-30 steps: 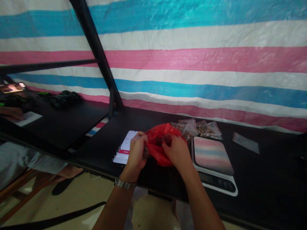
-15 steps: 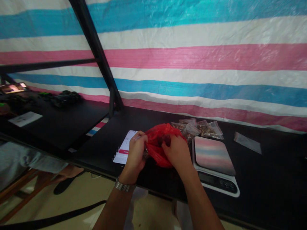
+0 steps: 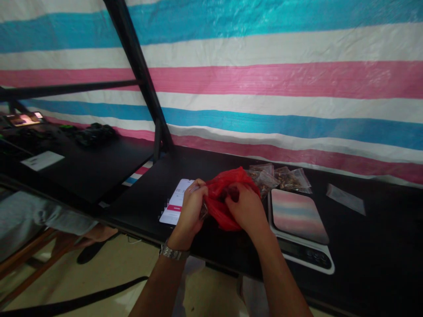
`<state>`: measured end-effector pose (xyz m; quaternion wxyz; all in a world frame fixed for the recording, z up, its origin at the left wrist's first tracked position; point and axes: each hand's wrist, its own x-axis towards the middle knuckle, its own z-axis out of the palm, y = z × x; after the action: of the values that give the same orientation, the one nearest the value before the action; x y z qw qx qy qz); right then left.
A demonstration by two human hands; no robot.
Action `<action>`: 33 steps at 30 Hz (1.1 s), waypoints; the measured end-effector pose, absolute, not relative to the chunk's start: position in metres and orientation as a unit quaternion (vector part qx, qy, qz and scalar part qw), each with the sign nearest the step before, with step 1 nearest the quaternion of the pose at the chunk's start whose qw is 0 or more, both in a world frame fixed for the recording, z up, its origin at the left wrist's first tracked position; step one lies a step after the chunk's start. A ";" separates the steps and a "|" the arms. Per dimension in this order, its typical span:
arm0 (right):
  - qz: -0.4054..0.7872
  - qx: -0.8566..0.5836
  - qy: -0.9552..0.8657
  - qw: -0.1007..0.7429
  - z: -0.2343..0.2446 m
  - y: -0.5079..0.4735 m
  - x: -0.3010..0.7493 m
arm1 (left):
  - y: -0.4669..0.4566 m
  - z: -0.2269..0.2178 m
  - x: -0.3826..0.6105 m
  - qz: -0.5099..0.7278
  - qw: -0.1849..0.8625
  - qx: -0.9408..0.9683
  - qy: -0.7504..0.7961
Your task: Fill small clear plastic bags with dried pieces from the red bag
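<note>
A crumpled red plastic bag (image 3: pixel 224 218) stands open on the black table between my hands. My left hand (image 3: pixel 192 204), with a metal watch at its wrist, is closed at the bag's left edge. A small clear zip bag (image 3: pixel 204 212) shows below its fingers, held in that hand. My right hand (image 3: pixel 246 204) reaches into the mouth of the red bag with curled fingers; dark contents lie near the fingertips, and I cannot make out what they pinch. Behind the red bag lie several clear zip bags (image 3: pixel 294 179) filled with small brownish pieces.
A white kitchen scale (image 3: pixel 299 215) sits right of my right hand. Farther right is a flat clear zip bag (image 3: pixel 345 199). A phone (image 3: pixel 175 207) showing a timer lies by my left hand. Left, another table holds a white paper (image 3: pixel 42 160); a person's hand (image 3: pixel 102 233) is below.
The view has shifted slightly, so everything sits a little farther right. Both hands stay at the red bag, with the right fingers still inside its mouth.
</note>
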<state>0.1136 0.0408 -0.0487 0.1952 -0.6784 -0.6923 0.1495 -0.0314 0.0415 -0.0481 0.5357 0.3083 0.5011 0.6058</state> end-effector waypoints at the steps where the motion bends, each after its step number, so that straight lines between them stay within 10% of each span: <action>1: 0.141 -0.682 -0.695 0.180 -0.048 0.041 0.115 | 0.041 -0.048 -0.032 0.606 0.530 0.307 0.507; 33: 0.366 -0.617 -0.560 0.415 -0.066 0.050 0.153 | 0.037 -0.050 -0.018 0.610 0.414 0.458 0.496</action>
<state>0.1530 0.0504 -0.0656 0.4146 -0.6169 -0.5603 0.3655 -0.0179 0.0366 -0.0502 0.4139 0.4584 0.4961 0.6103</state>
